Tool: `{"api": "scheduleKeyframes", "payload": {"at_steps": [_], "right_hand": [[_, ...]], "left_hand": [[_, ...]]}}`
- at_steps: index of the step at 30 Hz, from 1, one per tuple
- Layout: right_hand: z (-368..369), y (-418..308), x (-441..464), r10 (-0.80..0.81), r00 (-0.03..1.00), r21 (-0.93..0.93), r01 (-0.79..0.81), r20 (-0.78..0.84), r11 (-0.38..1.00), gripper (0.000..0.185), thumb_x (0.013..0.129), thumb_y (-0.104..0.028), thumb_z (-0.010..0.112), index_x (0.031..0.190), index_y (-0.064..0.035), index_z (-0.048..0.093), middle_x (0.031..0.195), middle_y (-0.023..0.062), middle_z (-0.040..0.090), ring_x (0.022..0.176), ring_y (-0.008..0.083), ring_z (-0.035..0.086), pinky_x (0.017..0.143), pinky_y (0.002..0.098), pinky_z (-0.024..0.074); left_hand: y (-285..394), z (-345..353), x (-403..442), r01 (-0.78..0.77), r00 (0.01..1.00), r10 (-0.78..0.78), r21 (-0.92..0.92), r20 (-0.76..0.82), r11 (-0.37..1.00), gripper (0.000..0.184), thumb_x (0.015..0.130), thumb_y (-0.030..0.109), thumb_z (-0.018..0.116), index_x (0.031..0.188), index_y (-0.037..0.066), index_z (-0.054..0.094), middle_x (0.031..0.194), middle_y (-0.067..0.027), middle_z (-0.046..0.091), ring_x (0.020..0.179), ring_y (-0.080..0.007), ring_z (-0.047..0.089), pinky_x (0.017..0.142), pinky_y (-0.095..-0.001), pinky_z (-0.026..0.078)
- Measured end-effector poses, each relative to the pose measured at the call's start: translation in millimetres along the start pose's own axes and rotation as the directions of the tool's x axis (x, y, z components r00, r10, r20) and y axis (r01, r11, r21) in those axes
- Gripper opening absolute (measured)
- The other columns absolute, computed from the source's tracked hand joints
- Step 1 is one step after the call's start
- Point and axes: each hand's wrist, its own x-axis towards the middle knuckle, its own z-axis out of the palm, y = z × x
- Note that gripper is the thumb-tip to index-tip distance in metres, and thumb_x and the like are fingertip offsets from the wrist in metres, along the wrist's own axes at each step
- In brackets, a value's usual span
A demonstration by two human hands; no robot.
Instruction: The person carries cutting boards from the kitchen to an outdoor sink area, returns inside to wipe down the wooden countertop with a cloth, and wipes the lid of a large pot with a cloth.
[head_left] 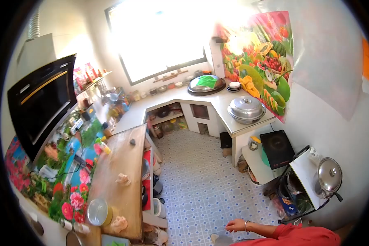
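My right hand (236, 225), with a pale bracelet at the wrist and a red sleeve behind it, hangs over the patterned floor (201, 180) at the bottom of the view. It holds nothing, and its fingers point left, loosely extended. My left hand is out of view. Left of my right hand stands a wooden table (121, 160). On it are a see-through bowl (99, 212), two pale crumpled lumps (119, 224) whose kind I cannot make out, and a small dark lump (132, 142).
A white counter (139, 107) runs below the window, with a large lidded pan (206, 85) and a steel lidded pot (246, 109). At right are a black induction cooker (277, 149) and a rack with a lidded pan (329, 175). A range hood (43, 102) juts out at left.
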Motion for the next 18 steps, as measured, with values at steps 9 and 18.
{"api": "scheduleKeyframes", "payload": {"at_steps": [9, 18], "right_hand": [[-96, -76, 88, 0.017, 0.927, 0.365, 0.130, -0.374, 0.922, 0.029, 0.083, -0.029, 0.052, 0.092, -0.0034, 0.061, 0.088, 0.0058, 0.063, 0.077, 0.0137, 0.061, 0.063, 0.0247, 0.0472], [-212, -143, 231, 0.012, 0.958, 0.081, 0.012, -0.286, 0.997, 0.033, 0.078, -0.031, 0.051, 0.091, -0.0027, 0.062, 0.080, 0.0074, 0.063, 0.072, 0.0149, 0.060, 0.064, 0.0265, 0.0463]], "left_hand": [[46, -29, 244, -0.268, 0.960, 0.252, 0.145, 0.119, 0.952, 0.035, 0.081, 0.019, 0.054, 0.111, 0.002, 0.050, 0.090, -0.0169, 0.061, 0.079, -0.0244, 0.061, 0.066, -0.0328, 0.048], [80, -19, 369, 0.029, 0.987, -0.047, 0.123, 0.152, 0.992, 0.038, 0.081, 0.017, 0.054, 0.116, 0.003, 0.049, 0.096, -0.0173, 0.060, 0.083, -0.0248, 0.060, 0.071, -0.0329, 0.047]]}}
